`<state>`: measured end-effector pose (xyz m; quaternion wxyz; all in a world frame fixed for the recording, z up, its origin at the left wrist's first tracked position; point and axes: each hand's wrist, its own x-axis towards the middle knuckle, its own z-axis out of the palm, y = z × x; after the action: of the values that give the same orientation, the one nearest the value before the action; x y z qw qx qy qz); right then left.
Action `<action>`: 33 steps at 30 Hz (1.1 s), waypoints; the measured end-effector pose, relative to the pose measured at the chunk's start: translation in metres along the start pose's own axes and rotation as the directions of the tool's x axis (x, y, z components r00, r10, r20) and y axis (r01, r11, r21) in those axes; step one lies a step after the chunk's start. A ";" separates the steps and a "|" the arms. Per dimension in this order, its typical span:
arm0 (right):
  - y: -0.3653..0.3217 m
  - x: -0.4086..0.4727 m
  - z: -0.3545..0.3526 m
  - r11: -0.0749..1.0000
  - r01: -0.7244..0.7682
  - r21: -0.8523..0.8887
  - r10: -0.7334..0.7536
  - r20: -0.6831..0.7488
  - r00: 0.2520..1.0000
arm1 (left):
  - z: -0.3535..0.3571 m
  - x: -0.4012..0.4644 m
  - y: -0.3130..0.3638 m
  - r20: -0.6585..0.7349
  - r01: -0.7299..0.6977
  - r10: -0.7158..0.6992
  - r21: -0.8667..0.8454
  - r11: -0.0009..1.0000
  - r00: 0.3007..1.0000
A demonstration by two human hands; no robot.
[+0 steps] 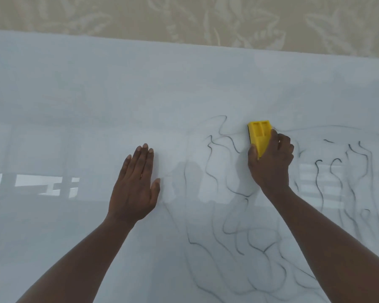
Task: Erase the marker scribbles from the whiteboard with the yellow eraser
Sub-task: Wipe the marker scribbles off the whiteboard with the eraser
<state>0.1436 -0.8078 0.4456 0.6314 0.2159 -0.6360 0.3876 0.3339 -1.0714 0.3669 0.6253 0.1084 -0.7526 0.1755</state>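
A glossy whiteboard (96, 95) fills most of the head view. Dark wavy marker scribbles (228, 226) cover its right half, from the middle down to the bottom edge and out to the right. My right hand (271, 165) grips the yellow eraser (259, 135) and presses it flat on the board at the upper edge of the scribbles. My left hand (136, 186) lies flat on the board left of the scribbles, fingers straight and together, holding nothing.
Beyond the board's far edge is a beige surface with a pale leaf pattern (184, 18). The board's left half shows only window reflections (42, 184).
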 end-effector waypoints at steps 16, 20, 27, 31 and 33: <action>-0.127 -0.021 0.048 0.878 0.402 0.259 -0.405 -0.045 0.913 | 0.030 -0.015 -0.058 -0.019 -0.004 0.004 0.018 1.000 1.000; -0.122 -0.067 0.036 0.761 0.541 0.357 -0.606 0.094 0.790 | 0.028 -0.020 -0.056 -0.020 0.012 -0.012 0.007 1.000 1.000; -0.075 -0.175 0.009 0.649 0.608 0.457 -0.755 0.295 0.586 | 0.030 -0.043 -0.037 -0.020 0.101 -0.102 -0.027 0.994 0.995; -0.031 -0.227 -0.007 0.644 0.590 0.487 -0.763 0.356 0.539 | 0.034 -0.051 -0.014 0.007 0.095 -0.095 -0.033 0.995 0.995; -0.008 -0.248 -0.017 0.642 0.588 0.491 -0.766 0.397 0.506 | 0.035 -0.049 -0.002 0.012 0.063 -0.063 -0.050 0.997 0.998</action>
<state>0.1875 -0.8530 0.2055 0.4703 0.6463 -0.5906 0.1105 0.3122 -1.0904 0.3140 0.6291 0.1172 -0.7563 0.1361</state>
